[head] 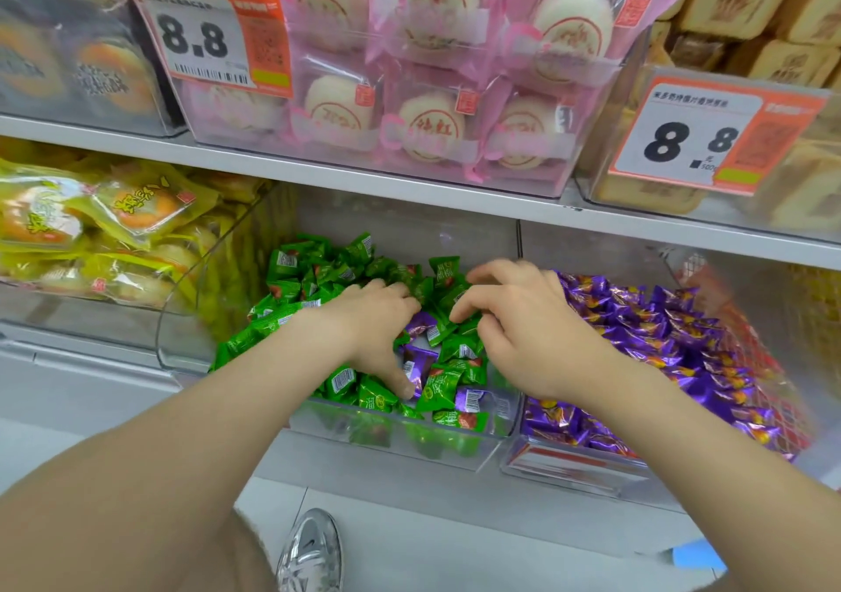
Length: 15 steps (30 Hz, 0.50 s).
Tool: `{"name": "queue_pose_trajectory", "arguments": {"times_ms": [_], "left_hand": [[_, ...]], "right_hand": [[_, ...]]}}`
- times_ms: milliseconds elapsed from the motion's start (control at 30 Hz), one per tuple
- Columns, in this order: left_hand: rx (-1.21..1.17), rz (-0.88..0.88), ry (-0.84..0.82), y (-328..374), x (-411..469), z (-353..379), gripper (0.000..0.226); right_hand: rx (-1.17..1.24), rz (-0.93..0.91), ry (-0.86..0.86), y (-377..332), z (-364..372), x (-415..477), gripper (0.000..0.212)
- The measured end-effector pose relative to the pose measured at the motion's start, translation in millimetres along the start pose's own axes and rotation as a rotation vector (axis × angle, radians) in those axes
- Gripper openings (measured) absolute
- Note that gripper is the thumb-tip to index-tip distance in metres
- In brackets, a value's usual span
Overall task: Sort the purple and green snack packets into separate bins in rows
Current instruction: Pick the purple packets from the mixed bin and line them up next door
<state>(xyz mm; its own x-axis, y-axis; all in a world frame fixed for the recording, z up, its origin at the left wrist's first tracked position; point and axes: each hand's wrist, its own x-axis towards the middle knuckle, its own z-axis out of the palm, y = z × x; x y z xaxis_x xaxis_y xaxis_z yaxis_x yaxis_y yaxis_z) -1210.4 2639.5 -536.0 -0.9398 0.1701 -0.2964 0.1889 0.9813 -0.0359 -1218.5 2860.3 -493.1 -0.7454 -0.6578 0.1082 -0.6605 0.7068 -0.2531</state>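
Two clear bins sit side by side on the lower shelf. The left bin (387, 437) is heaped with green packets (296, 273), too many to count, and the right bin (569, 464) is heaped the same way with purple packets (660, 318). Three stray purple packets (421, 322) lie among the green ones, all near the front middle of the left bin, between the two hands.

Both hands are in the left bin. The left hand (377, 318) has its fingers curled down into the green heap and its thumb stretched toward the front, the tip touching a packet (I cannot tell whether the buried fingers grip anything). The right hand (523, 318) hovers claw-like, fingers bent and slightly spread over the green packets near the dividing wall; I cannot tell if it pinches one.

The packet print is too blurred to read, though white barcode labels show on several.

On the shelf above, two orange-edged price tags both read "8.8": one (200, 36) at the left, one (696, 136) at the right. At least six white cakes in pink wrappers (432, 123) with red stamped characters lie between them. Yellow packs (113, 223) fill the bin at the left. One silver shoe (311, 550) shows below.
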Motion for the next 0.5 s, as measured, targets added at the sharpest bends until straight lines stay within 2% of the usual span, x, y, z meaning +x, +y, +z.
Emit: {"name": "queue_pose_trajectory", "arguments": {"times_ms": [33,100,167,267,300,500], "left_hand": [[0.045,-0.024,-0.031,0.5,3.5,1.6,0.125],[0.087,-0.058,-0.058,5.5,7.7,2.5,0.129],[0.094,-0.065,-0.079,11.6,11.5,2.7,0.112],[0.023,-0.041,0.010,16.7,11.7,3.7,0.058],[-0.008,-0.041,0.047,17.6,11.2,5.0,0.050],[-0.193,-0.049,0.140,27.2,0.6,-0.9,0.043]], "right_hand": [[0.004,0.007,0.018,0.7,0.2,-0.9,0.047],[0.028,0.011,0.060,2.9,0.6,-3.2,0.038],[0.048,0.015,0.118,6.2,2.2,-4.8,0.032],[0.046,0.034,0.163,9.4,5.9,-6.3,0.028],[0.051,0.039,0.165,9.5,6.3,-6.9,0.027],[0.037,0.018,0.187,7.3,-0.1,-8.6,0.027]]}}
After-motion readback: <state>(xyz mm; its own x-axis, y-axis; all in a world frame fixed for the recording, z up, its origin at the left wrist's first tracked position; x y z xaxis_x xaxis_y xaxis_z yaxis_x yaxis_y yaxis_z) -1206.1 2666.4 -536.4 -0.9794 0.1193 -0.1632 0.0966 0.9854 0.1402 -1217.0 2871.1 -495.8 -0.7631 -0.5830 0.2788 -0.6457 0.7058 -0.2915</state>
